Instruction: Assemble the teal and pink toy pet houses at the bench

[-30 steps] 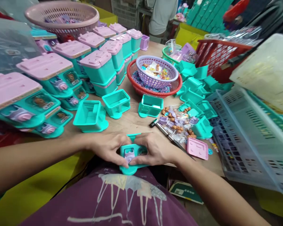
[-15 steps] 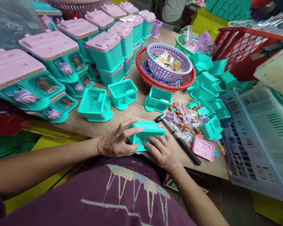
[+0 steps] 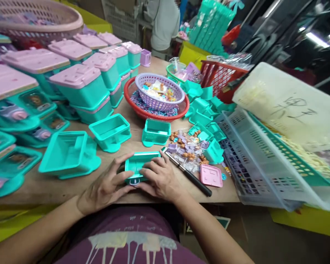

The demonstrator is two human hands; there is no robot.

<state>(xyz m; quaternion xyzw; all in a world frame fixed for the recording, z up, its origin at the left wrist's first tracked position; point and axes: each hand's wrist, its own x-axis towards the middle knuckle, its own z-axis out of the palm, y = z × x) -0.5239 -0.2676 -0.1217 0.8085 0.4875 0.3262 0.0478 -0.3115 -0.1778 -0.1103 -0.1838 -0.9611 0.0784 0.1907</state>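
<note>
Between my two hands, at the table's front edge, is a teal plastic toy box [image 3: 139, 161] with its hollow side facing up. My left hand [image 3: 106, 183] grips its left end, fingers and thumb around the wall. My right hand [image 3: 161, 176] holds the right end, with fingertips reaching over the rim into the hollow. A small pale lilac part shows at the box's near side. Just right of my right hand lies a hammer [image 3: 191, 174] with a black handle. More open teal boxes stand beyond my hands, one of them [image 3: 156, 132] straight ahead.
Finished-looking teal boxes with pink lids [image 3: 75, 75] are stacked at the left. A lilac basket [image 3: 159, 104] of small parts sits inside a red basket [image 3: 129, 88]. Bagged pieces [image 3: 185, 150] and a pink lid [image 3: 211, 176] lie at the right, near clear crates [image 3: 253, 161].
The view has swung right and up. Both hands still hold the teal box, which now sits more level, its hollow turned further upward.
</note>
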